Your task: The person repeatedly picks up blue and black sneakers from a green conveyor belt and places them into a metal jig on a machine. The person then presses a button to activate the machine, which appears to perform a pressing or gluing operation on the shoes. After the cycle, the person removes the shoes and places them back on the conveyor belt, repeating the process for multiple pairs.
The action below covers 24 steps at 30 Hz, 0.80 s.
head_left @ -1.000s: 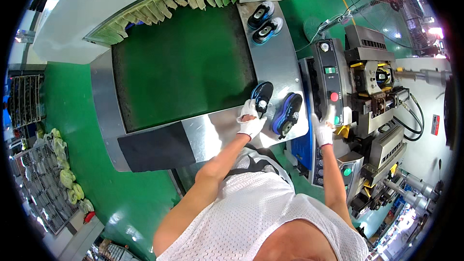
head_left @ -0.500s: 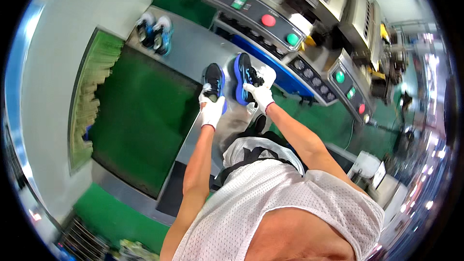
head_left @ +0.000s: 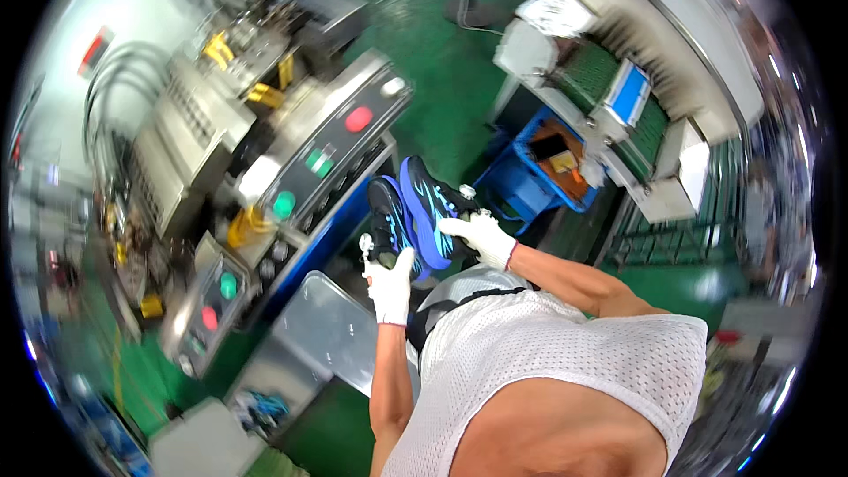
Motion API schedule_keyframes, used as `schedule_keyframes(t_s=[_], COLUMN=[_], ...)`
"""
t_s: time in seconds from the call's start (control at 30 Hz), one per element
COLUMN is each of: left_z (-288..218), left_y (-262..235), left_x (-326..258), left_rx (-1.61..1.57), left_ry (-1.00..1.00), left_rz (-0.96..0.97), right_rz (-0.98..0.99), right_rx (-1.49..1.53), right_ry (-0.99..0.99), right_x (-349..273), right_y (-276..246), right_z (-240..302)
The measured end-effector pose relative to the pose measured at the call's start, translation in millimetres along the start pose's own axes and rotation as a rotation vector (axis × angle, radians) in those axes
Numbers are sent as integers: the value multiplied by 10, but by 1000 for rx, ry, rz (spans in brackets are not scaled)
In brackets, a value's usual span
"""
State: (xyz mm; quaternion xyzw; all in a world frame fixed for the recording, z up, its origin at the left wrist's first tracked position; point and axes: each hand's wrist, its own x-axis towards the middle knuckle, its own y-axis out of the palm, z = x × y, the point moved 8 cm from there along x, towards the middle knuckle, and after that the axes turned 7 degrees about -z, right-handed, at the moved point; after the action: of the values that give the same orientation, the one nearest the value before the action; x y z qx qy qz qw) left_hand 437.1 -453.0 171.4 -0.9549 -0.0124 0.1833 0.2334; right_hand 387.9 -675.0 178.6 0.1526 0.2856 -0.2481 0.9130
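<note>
My two hands, in white gloves, carry a pair of black sneakers with blue-purple soles and light blue markings. My left hand [head_left: 390,287] grips the left sneaker [head_left: 382,208] at its heel end. In my right hand [head_left: 484,237] is the right sneaker [head_left: 427,199], held around the heel and ankle opening, its sole edge turned toward the other shoe. Both are in front of my waist with toes pointing away from me, side by side and seemingly touching. White material shows at each shoe's opening; what it is I cannot make out.
On the left stands a machine with a control panel [head_left: 305,155] of red and green buttons. Below it is a metal table [head_left: 327,322] with blurred sneakers [head_left: 261,408] at its far-left end. To the right are a blue crate [head_left: 521,185] and a green conveyor belt [head_left: 587,71].
I have turned to the right, so the machine has swung to the left side of view and the conveyor has appeared. Both sneakers came along, drawn together and closer to my body.
</note>
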Motion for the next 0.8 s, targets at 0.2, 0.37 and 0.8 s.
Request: schedule_keyframes(t_s=[0.2, 0.37, 0.8], left_z=[-1122, -2706, -3841], left_y=[1305, 2704, 5533], left_x=[-168, -456, -484], left_rx=[201, 22, 147], left_ry=[273, 630, 833], left_rz=[404, 632, 725], right_rz=[-345, -843, -1531], right_rx=[492, 437, -712], right_ry=[-129, -452, -394], right_x=[-444, -461, 177], right_y=[-1527, -3348, -5206], right_z=[429, 599, 2154])
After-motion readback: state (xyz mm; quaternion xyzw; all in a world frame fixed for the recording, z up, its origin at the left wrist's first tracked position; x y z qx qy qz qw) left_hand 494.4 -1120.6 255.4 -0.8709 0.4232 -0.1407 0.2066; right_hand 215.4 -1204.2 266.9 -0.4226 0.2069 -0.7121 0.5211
